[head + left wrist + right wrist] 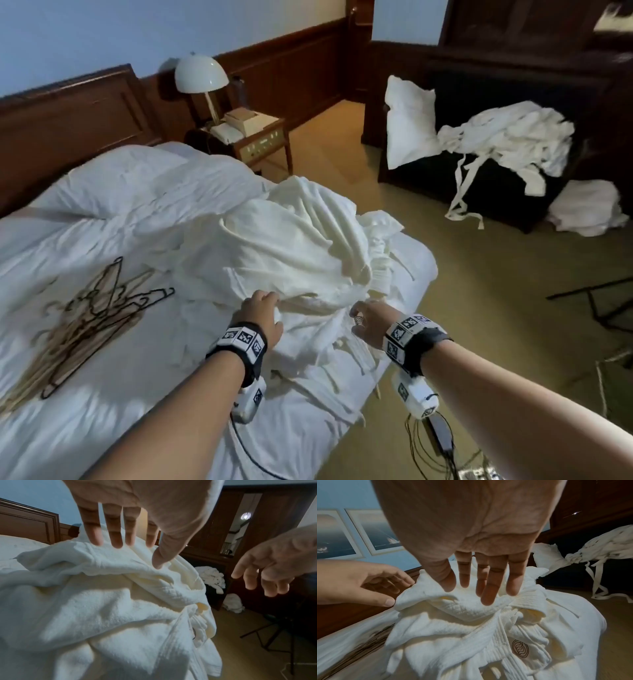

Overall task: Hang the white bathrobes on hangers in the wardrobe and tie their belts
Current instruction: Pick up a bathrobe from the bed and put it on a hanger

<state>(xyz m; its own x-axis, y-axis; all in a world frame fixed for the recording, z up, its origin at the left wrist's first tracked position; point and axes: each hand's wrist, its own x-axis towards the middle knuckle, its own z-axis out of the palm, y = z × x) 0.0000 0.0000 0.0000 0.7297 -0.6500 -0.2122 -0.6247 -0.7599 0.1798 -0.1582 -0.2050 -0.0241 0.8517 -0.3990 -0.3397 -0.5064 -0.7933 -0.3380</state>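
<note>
On the bed [102,428], robes [291,240] lie unhung, hangers [89,318] unused; my left hand [262,317] and right hand [368,325], fingers spread, hold nothing.

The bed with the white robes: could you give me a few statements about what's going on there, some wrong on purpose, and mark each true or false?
1. Both hands reach into the pile of white bathrobes on the bed. True.
2. The hangers already carry robes. False: they lie bare in a heap on the bed, to the left of the pile.
3. The left hand has fingers extended onto the cloth. True.
4. The right hand holds a hanger. False: it holds nothing.
5. The lamp stands on the floor. False: it stands on the nightstand.
</note>
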